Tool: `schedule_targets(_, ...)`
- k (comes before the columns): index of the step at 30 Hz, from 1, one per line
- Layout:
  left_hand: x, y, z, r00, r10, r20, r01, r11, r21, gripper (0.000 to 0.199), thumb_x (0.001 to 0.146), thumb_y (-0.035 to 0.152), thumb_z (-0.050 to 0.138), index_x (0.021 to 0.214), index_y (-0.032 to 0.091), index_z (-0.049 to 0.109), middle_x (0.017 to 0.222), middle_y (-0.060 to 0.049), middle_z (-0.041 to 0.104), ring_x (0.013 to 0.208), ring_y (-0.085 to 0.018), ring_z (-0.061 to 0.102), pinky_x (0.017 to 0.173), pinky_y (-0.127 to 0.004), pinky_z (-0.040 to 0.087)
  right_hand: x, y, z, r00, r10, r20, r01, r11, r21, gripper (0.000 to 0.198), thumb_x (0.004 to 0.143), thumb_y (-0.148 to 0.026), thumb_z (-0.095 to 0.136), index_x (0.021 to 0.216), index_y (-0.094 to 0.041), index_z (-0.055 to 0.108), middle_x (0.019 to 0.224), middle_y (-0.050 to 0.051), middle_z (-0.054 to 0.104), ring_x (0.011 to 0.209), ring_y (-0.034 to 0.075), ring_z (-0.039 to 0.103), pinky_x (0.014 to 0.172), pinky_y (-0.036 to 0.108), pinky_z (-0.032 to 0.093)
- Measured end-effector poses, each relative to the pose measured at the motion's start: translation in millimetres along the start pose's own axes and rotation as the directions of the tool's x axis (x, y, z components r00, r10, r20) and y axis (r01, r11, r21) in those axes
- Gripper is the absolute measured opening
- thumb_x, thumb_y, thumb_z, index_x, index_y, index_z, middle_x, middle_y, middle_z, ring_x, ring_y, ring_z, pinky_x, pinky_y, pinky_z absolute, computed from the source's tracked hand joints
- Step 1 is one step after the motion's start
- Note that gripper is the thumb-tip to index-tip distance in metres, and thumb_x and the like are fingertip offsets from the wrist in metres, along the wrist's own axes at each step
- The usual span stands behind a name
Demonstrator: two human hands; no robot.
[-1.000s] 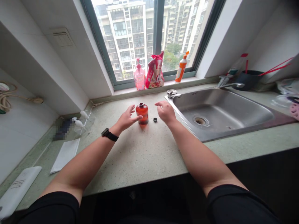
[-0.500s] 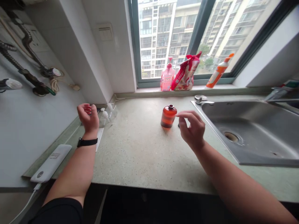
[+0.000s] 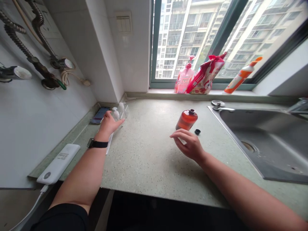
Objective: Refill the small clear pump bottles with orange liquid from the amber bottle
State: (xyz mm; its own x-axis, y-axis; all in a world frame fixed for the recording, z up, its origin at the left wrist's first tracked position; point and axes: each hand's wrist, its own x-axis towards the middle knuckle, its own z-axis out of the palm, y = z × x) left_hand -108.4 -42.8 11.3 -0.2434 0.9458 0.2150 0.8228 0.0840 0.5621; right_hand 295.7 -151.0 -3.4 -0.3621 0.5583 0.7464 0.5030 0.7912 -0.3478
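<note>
An amber bottle [image 3: 187, 120] of reddish-brown liquid stands upright on the counter, its neck uncapped. Beside its base lies a small black cap [image 3: 197, 132]. My right hand [image 3: 189, 144] hovers in front of the bottle with nothing in it, fingers stretched out loosely to the left. On the left side, my left hand [image 3: 110, 125] has its thumb spread away from the fingers and is close to small clear bottles with white pump tops [image 3: 115, 113]; whether it touches them cannot be made out. Under that wrist, a white flat piece [image 3: 109, 143] shows partly.
A phone [image 3: 100, 115] and a white power bank [image 3: 59, 163] with a cable lie along the left counter edge. On the sill stand a pink pump bottle [image 3: 184, 78], a red bag [image 3: 207, 75] and an orange-white bottle [image 3: 242, 77]. A steel sink [image 3: 255, 128] is at right.
My left hand has uncurled and moved toward the clear pump bottles. My right hand has come from the amber bottle's right side to in front of it. The view has shifted left.
</note>
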Motion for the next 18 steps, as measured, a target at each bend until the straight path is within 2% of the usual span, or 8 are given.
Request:
schedule_targets(4, -8, 10, -11, 1.000, 0.009, -0.006, -0.009, 1.000, 0.002, 0.087, 0.080, 0.052, 0.086, 0.144, 0.017, 0.039, 0.139, -0.026, 0.063, 0.129, -0.045, 0.065, 0.108, -0.060, 0.053, 0, -1, 0, 0.998, 0.053, -0.035, -0.052, 0.998, 0.018, 0.023, 0.099, -0.010, 0.060, 0.107, -0.026, 0.075, 0.095, 0.005, 0.076, 0.083, 0.019, 0.073, 0.072, 0.036, 0.061)
schedule_targets(7, -25, 28, -5, 0.977, 0.209, -0.044, -0.213, 0.968, -0.131, 0.081, 0.083, 0.051, 0.083, 0.145, 0.022, 0.040, 0.128, -0.017, 0.068, 0.114, -0.037, 0.071, 0.098, -0.057, 0.059, 7, -4, 3, 0.989, 0.117, -0.086, -0.112, 0.992, 0.056, 0.021, 0.100, -0.013, 0.060, 0.104, -0.026, 0.075, 0.095, 0.005, 0.076, 0.084, 0.020, 0.073, 0.074, 0.036, 0.061)
schedule_targets(9, -41, 44, 8, 0.924, 0.380, -0.053, -0.381, 0.894, -0.235, 0.080, 0.083, 0.051, 0.084, 0.146, 0.025, 0.041, 0.127, -0.013, 0.068, 0.110, -0.032, 0.071, 0.095, -0.053, 0.061, 15, -8, 7, 0.976, 0.182, -0.121, -0.169, 0.979, 0.110, 0.018, 0.100, -0.017, 0.060, 0.104, -0.026, 0.075, 0.096, 0.005, 0.076, 0.087, 0.020, 0.073, 0.077, 0.037, 0.062)
schedule_targets(11, -59, 61, 23, 0.860, 0.508, -0.055, -0.499, 0.812, -0.302, 0.084, 0.082, 0.052, 0.086, 0.147, 0.026, 0.041, 0.131, -0.012, 0.068, 0.114, -0.030, 0.071, 0.100, -0.051, 0.061, 26, -13, 14, 0.946, 0.297, -0.132, -0.265, 0.940, 0.214, 0.016, 0.101, -0.025, 0.062, 0.111, -0.026, 0.073, 0.102, 0.006, 0.077, 0.092, 0.020, 0.075, 0.082, 0.038, 0.064)
schedule_targets(13, -74, 79, 36, 0.804, 0.589, -0.081, -0.581, 0.750, -0.316, 0.083, 0.083, 0.051, 0.086, 0.148, 0.026, 0.042, 0.135, -0.013, 0.067, 0.118, -0.031, 0.071, 0.104, -0.051, 0.059, 37, -17, 24, 0.906, 0.402, -0.134, -0.354, 0.892, 0.281, 0.026, 0.098, -0.036, 0.068, 0.122, -0.026, 0.068, 0.115, 0.008, 0.076, 0.105, 0.023, 0.075, 0.090, 0.041, 0.064)
schedule_targets(15, -85, 95, 44, 0.754, 0.648, -0.104, -0.645, 0.701, -0.305, 0.079, 0.086, 0.049, 0.085, 0.148, 0.026, 0.043, 0.136, -0.014, 0.069, 0.119, -0.032, 0.071, 0.106, -0.052, 0.058, 43, -20, 33, 0.871, 0.470, -0.144, -0.423, 0.866, 0.268, 0.037, 0.093, -0.046, 0.075, 0.123, -0.026, 0.066, 0.125, 0.011, 0.073, 0.117, 0.027, 0.071, 0.096, 0.045, 0.063)
schedule_targets(18, -93, 112, 52, 0.689, 0.718, -0.102, -0.712, 0.644, -0.280, 0.077, 0.088, 0.050, 0.084, 0.148, 0.026, 0.044, 0.132, -0.014, 0.071, 0.117, -0.033, 0.072, 0.104, -0.051, 0.059, 44, -17, 43, 0.842, 0.519, -0.144, -0.476, 0.843, 0.251, 0.042, 0.090, -0.056, 0.077, 0.117, -0.027, 0.065, 0.123, 0.010, 0.070, 0.119, 0.029, 0.068, 0.101, 0.050, 0.061)
